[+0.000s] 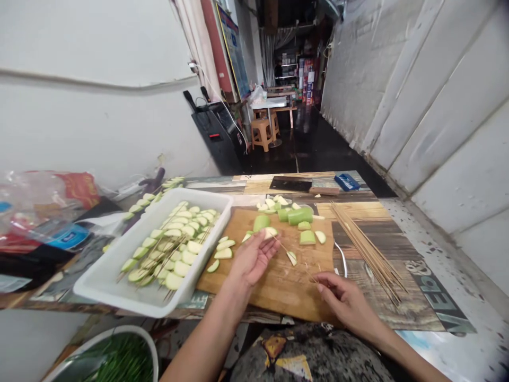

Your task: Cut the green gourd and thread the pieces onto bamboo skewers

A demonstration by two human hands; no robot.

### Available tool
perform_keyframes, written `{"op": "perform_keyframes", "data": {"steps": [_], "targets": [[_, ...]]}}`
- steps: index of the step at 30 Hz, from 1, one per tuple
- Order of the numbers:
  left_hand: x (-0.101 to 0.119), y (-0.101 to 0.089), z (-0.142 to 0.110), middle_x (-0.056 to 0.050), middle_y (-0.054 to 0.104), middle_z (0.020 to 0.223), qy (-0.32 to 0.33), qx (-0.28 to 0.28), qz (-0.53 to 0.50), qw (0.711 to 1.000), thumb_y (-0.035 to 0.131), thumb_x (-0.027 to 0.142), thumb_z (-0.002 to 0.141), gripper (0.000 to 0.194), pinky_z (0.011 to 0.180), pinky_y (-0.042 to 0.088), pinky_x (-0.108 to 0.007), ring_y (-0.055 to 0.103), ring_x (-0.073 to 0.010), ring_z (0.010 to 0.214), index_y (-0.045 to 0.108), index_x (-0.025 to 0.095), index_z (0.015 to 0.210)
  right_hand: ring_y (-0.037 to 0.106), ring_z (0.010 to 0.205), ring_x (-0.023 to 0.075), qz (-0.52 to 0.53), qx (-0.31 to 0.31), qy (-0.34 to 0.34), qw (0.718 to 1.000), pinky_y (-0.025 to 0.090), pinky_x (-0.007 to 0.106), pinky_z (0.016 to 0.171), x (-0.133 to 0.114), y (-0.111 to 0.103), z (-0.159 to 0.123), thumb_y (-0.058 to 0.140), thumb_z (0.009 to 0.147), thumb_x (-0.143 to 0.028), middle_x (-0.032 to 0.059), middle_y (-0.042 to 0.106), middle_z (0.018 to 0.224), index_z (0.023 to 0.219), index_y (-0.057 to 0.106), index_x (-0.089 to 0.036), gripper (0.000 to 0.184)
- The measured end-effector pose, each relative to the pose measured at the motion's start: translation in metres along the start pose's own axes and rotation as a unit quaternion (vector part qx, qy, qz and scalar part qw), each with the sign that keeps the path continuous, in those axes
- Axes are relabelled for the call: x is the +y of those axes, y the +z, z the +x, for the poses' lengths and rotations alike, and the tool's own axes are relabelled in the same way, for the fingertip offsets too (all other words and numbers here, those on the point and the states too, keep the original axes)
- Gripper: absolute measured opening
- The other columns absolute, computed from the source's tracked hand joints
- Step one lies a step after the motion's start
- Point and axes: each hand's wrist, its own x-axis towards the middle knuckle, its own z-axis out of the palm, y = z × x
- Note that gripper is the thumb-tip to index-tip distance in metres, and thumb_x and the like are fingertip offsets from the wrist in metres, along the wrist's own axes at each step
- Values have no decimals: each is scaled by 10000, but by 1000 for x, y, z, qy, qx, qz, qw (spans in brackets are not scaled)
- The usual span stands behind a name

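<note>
My left hand point(258, 257) is over the cutting board point(274, 297), its fingers closed on a half-round vegetable slice point(271, 232) with pale flesh and green skin, possibly zucchini. Between thumb and fingers, my right hand point(342, 294) pinches the lower end of a thin bamboo skewer point(283, 246). The skewer slants up toward the slice in my left hand, and a second slice point(291, 258) sits partway along it. Thick green chunks point(300, 216) and loose cut pieces point(307, 237) lie at the back of the board. More slices point(224, 253) rest along its left edge.
A white plastic tub point(159, 305) left of the board holds many skewered slices. Bare skewers point(368, 254) lie in a bundle on the right. Behind the board are a cleaver point(292, 184) and a blue box point(347, 182). A bowl of green stalks point(123, 361) stands low at left.
</note>
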Motion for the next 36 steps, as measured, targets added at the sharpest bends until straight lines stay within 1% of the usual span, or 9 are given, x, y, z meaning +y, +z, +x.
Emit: {"op": "perform_keyframes", "data": {"steps": [4,5,10,15,18,25,30,32,36], "targets": [[2,3,-4,-133,669,891,2,20,-39,999,520,126,817,77,775,537,-310,633,-213,915,577,77,834,535,461,153,4,-20,28,999,445,267,460,3,0,0,450,842,-370,-18,583,538,1095,604,-261,316],[2,4,-5,-139,666,909,1,21,-46,999,512,125,822,83,790,533,-323,627,-220,931,574,74,845,533,451,154,-1,-24,25,999,446,269,455,4,0,0,449,842,-370,-19,583,528,1115,601,-265,329],[5,8,-9,-142,652,974,7,18,-68,997,464,117,846,123,853,505,-368,605,-221,983,556,83,919,630,634,191,-40,-10,-12,999,512,324,602,2,-2,0,463,832,-342,29,695,781,1085,643,-258,321],[6,9,-11,-130,659,963,2,11,-70,998,482,128,838,91,873,487,-401,598,-238,997,558,99,880,649,840,211,-39,-13,-21,999,514,344,758,-2,-4,-1,451,840,-312,32,692,971,1107,631,-245,329],[6,9,-12,-146,658,966,6,14,-66,998,492,112,828,78,883,480,-409,594,-251,1002,558,83,856,641,892,204,-51,-23,-25,998,502,323,795,-2,-4,-2,440,849,-305,39,675,1031,1130,616,-220,342],[3,8,-11,-159,662,944,21,15,-67,997,501,100,816,78,874,480,-420,600,-268,985,568,69,840,653,804,196,-67,-34,-22,997,517,282,698,-1,-4,-3,412,867,-321,51,707,827,1145,606,-185,365],[-1,9,-11,-135,675,893,35,16,-58,998,521,86,797,49,861,477,-456,621,-268,939,570,84,806,645,719,194,-68,-36,-18,997,507,282,664,-4,-2,-3,391,877,-340,36,658,616,1143,598,-145,390],[-3,10,-10,-132,676,879,42,17,-51,998,531,88,789,36,855,480,-455,626,-271,925,567,85,791,637,677,187,-75,-34,-17,996,502,282,651,-8,-1,-1,395,876,-341,31,645,603,1155,584,-137,394],[-5,11,-8,-131,675,877,60,16,-31,998,536,92,785,36,853,483,-435,631,-263,913,568,81,799,629,629,178,-81,-24,-21,996,497,283,628,-14,4,11,417,865,-328,46,673,672,1162,573,-124,393]]}}
